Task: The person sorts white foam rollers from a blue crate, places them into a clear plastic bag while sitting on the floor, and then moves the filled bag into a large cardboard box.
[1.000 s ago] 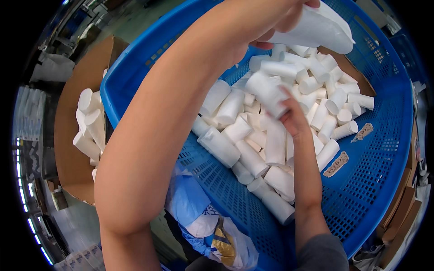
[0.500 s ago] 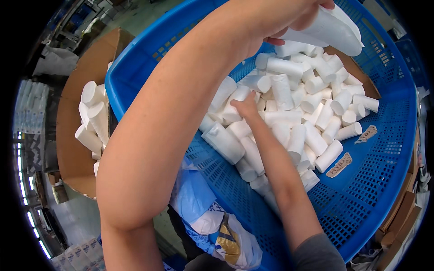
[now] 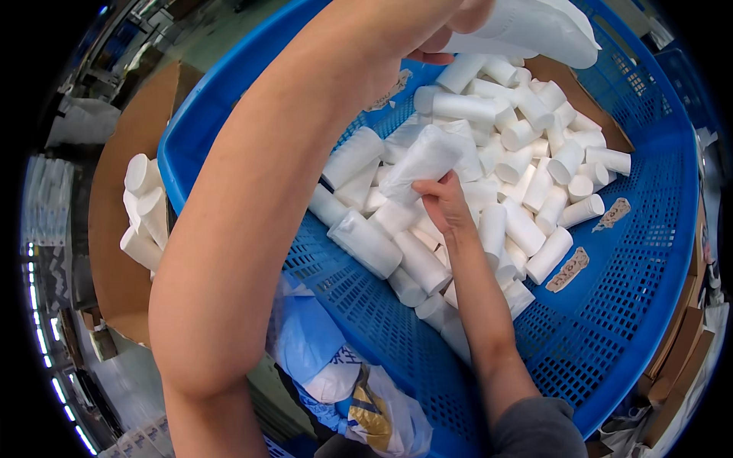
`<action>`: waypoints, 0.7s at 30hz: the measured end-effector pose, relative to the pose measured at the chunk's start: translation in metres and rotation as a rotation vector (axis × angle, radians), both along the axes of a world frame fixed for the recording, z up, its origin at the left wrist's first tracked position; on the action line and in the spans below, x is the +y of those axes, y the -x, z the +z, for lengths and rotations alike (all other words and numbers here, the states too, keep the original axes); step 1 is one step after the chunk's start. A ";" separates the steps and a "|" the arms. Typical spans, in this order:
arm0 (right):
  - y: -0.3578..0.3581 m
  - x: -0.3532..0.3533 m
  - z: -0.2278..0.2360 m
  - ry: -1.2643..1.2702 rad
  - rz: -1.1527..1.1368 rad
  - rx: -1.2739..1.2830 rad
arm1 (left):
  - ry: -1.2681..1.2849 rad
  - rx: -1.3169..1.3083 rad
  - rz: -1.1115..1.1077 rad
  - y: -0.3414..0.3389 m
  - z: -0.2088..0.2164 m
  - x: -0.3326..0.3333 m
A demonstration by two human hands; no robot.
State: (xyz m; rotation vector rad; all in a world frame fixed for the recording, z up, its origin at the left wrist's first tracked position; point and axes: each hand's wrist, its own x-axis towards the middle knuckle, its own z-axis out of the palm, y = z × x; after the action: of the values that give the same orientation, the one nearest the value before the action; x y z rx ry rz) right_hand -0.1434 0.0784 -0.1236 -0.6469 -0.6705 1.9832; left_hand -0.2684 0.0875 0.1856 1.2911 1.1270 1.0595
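Note:
My right hand point(image 3: 444, 200) is closed round a white roll point(image 3: 424, 164), lifted just above the pile, thumb on top. Below and around it, many white cylindrical rolls point(image 3: 548, 256) lie jumbled in a large blue plastic basket point(image 3: 626, 305). My left arm crosses high over the basket's left side. At the top edge, partly cut off, my left hand point(image 3: 458, 27) has its fingers closed on a whitish plastic bag point(image 3: 538, 34), which hangs out to the right above the far rolls. The bag's contents cannot be made out.
To the left stands an open cardboard box point(image 3: 122, 267) with more white rolls point(image 3: 143, 206). Blue and white plastic bags point(image 3: 313, 343) bunch against the basket's near side. Torn paper labels point(image 3: 569, 271) stick to its inner wall. Flattened cardboard point(image 3: 679, 366) leans at the right.
My right hand has taken hold of a roll and raised it off the pile. My left hand and the bag have shifted left and slightly up in the picture.

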 end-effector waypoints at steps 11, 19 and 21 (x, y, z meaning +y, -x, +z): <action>-0.015 0.006 0.022 0.135 0.080 0.540 | 0.054 0.040 0.213 -0.024 0.016 -0.008; -0.007 0.003 0.053 0.312 -0.035 0.589 | -0.069 0.004 -0.035 0.009 -0.003 0.002; -0.008 0.007 0.064 0.356 -0.141 0.572 | -0.105 -0.033 -0.121 0.019 -0.007 0.001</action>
State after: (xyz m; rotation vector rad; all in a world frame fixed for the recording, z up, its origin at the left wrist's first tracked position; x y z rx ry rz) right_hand -0.1357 0.0852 -0.0593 -0.2887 0.0740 2.0333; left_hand -0.2874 0.0890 0.1789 1.4019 0.9667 1.0577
